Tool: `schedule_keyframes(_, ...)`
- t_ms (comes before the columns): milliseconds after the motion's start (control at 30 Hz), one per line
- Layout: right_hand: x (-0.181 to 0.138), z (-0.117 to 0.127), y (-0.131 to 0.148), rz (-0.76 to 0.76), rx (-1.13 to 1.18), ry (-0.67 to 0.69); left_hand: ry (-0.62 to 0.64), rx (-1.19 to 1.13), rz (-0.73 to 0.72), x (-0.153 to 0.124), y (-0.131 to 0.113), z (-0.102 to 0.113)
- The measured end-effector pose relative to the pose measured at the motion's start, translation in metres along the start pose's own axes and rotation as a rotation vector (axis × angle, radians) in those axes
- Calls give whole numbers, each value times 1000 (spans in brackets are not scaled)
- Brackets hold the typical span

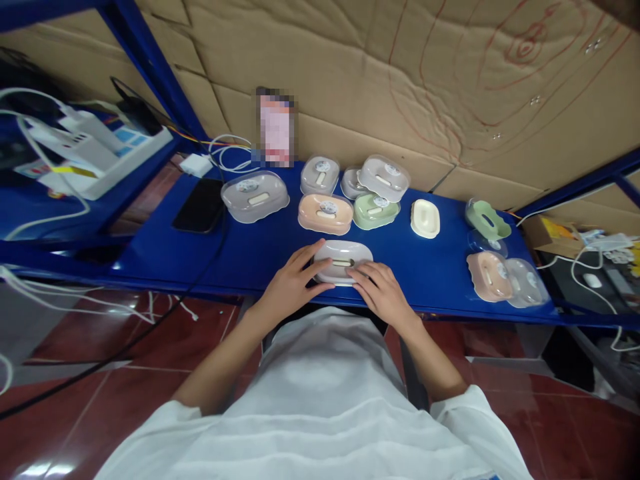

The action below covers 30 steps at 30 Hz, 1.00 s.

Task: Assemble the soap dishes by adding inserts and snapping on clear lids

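A soap box (344,252) with a clear lid and a pale base lies flat on the blue table, close to its front edge. My left hand (295,280) grips its left end, fingers over the lid and thumb along the front side. On the right front part of the same box, my right hand (384,293) holds with bent fingertips on the lid and rim. Just behind it are a peach soap box (326,215) and a green soap box (383,217), both lidded. A cream soap dish (425,219) lies uncovered to the right.
Grey lidded soap boxes (255,197) stand at the back, one stacked on others. Green (493,220) and peach (487,277) parts with clear lids lie at the right end. A dark phone (200,205), a white charger (196,165) and cables are at the left. Cardboard (350,87) walls the back.
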State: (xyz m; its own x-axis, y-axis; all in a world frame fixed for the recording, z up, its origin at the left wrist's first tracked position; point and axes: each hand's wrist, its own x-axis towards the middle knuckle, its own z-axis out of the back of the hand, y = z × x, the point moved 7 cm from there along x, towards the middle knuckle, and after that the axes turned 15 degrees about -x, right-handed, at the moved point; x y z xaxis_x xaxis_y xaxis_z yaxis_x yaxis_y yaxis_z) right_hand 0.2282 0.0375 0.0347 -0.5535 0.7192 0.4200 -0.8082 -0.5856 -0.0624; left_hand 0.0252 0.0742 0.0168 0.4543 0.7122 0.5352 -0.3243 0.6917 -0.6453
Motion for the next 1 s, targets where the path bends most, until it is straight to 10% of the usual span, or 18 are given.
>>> schedule_keyframes(233,-1,8,-31,-19,55,40,29,79,41,2,-1,-3)
schedule_keyframes(367,-18,38,-169,-656,-317,7,36,69,51,4,-3,-3)
schedule_keyframes(533,-51,35,-289,-1251,-549,317,47,81,43,4,-4,-3)
schedule_keyframes(633,-58,17,-302,-1304,-549,484,55,98,39,4,-5,-3)
schedule_keyframes(1000,-41,-1,-290,-1008,-404,303,83,130,44,4,-3,-5)
